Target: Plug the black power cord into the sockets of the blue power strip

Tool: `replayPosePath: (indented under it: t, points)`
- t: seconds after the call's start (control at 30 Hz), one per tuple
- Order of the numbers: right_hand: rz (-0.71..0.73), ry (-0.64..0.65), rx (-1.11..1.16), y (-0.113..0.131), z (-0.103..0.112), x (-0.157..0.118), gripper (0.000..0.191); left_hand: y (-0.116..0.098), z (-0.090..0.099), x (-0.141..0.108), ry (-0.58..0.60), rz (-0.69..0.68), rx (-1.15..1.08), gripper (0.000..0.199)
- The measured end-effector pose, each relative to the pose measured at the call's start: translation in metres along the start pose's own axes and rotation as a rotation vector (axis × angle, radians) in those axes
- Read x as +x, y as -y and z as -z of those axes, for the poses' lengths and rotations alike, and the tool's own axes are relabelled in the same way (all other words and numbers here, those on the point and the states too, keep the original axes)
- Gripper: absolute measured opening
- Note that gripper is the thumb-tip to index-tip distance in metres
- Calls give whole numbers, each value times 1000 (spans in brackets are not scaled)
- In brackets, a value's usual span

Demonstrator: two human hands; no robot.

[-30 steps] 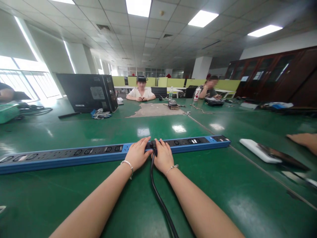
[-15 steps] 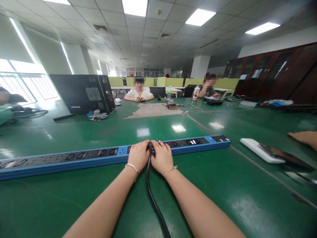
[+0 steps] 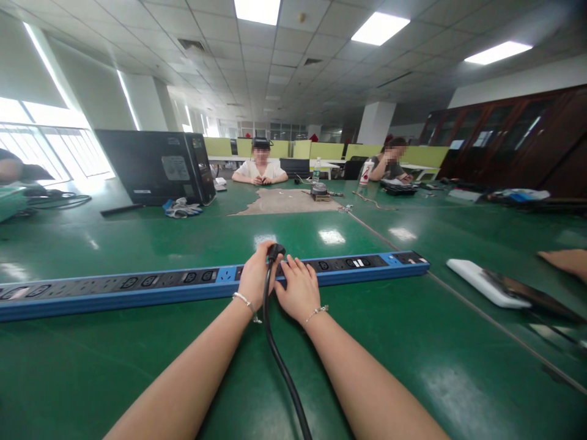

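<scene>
A long blue power strip (image 3: pixel 178 296) with black socket panels lies across the green table. Just above its sockets, my left hand (image 3: pixel 255 274) is closed on a black power plug (image 3: pixel 275 250), which looks raised off the strip. From the plug a thick black cable (image 3: pixel 280 360) runs down toward me. My right hand (image 3: pixel 299 287) lies flat over the strip just right of the plug, fingers stretched out and holding nothing. The sockets beneath both hands are hidden.
A black computer case (image 3: pixel 151 168) stands at the back left, with gloves (image 3: pixel 182 208) before it. To the right lie a white power bank (image 3: pixel 483 284) and a dark phone-like slab (image 3: pixel 534 296), near another person's hand (image 3: pixel 566 263). Two people sit across the green table (image 3: pixel 137 373).
My left hand has lifted the plug up and slightly left, away from the strip. My right hand stays on the strip. The view has shifted a little.
</scene>
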State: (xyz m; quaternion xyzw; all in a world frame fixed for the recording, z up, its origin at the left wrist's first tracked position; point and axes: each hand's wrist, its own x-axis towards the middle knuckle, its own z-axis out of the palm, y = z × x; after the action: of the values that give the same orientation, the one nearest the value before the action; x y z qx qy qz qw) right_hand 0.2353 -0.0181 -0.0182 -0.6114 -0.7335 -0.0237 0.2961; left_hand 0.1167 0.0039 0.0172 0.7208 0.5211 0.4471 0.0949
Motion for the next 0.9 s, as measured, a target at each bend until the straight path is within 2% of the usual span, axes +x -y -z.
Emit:
replayPosePath:
  t: [0.07, 0.13, 0.2, 0.27, 0.33, 0.43, 0.5, 0.6, 0.77, 0.9]
  points:
    - [11, 9, -7, -1, 0, 0, 48, 4, 6, 2, -14, -16, 13, 33]
    - [21, 11, -3, -2, 0, 1, 49, 15, 20, 4, -50, 36, 37, 33]
    - [24, 10, -1, -2, 0, 1, 49, 33, 42, 7, -119, 146, 79, 33]
    - [24, 6, -2, -2, -1, 1, 48, 53, 68, 7, -130, 238, 160, 33]
    - [21, -2, -4, -2, -1, 1, 48, 74, 92, 4, -71, 253, 227, 32]
    - [18, -8, -6, -1, -1, 2, 48, 97, 113, -8, 76, 158, 251, 32]
    - [19, -4, -9, -1, 0, 2, 47, 103, 115, -16, 143, 123, 246, 34]
    - [12, 6, -22, 0, 0, 2, 45, 101, 108, -22, 197, 87, 235, 38]
    - [6, 1, -44, 0, 0, 2, 45, 91, 95, -18, 195, -3, 340, 43]
    - [-1, 3, -46, 0, 0, 2, 45, 88, 94, -14, 200, -99, 433, 41]
